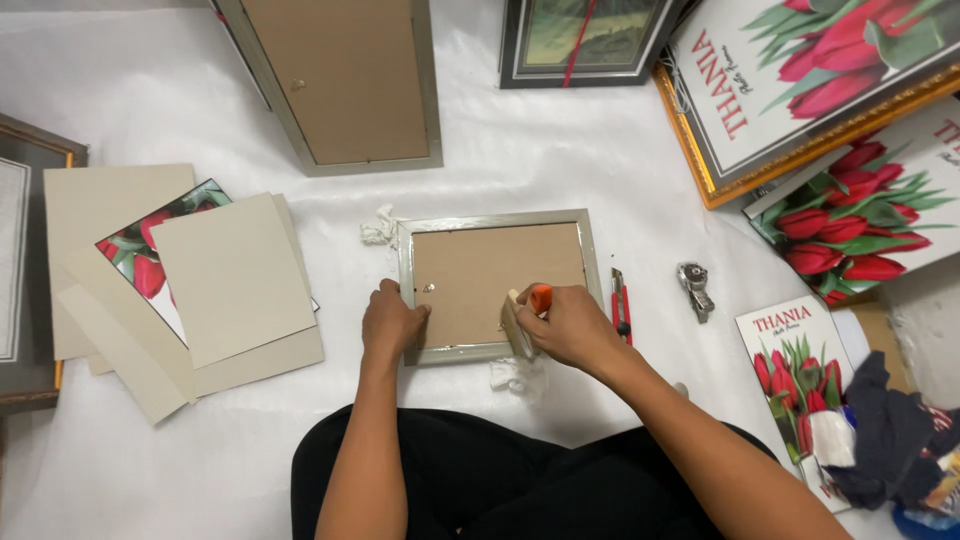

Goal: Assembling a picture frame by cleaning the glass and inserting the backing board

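A small silver picture frame (495,221) lies face down on the white sheet, its brown backing board (480,275) facing up. My left hand (390,320) presses on the frame's lower left corner. My right hand (570,322) is at the lower right of the backing, holding a roll of brown tape (516,325) and touching an orange-tipped tool (540,297). Crumpled white paper lies at the frame's upper left corner (378,230) and under its lower edge (515,377).
A red utility knife (621,305) and a metal stapler-like tool (695,288) lie right of the frame. Grey cardboard sheets (230,280) and a tulip print are stacked at left. A larger face-down frame (345,85) and tulip pictures (800,70) are beyond and to the right.
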